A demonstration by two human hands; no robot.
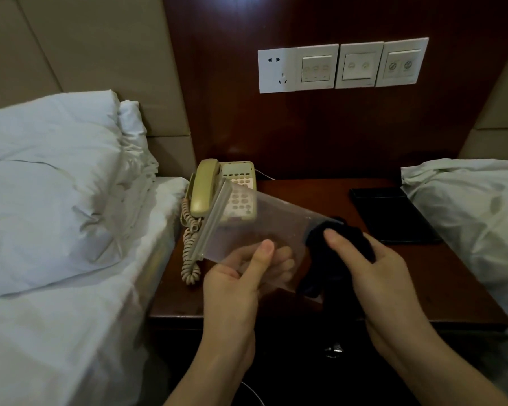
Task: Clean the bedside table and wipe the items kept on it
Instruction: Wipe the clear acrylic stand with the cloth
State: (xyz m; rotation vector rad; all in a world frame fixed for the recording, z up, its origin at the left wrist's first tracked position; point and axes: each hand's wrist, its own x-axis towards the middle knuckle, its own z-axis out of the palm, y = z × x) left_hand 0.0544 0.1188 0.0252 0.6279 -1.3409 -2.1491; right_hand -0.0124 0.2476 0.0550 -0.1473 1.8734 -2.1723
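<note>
Fingers (266, 253) of our left hand (232, 288) pinch the clear acrylic stand (247, 230) above the tabletop (305, 194), before the phone (217, 191); our right hand (384, 276) grips the dark cloth (340, 253) against it. We should steady it and wipe evenly.
</note>
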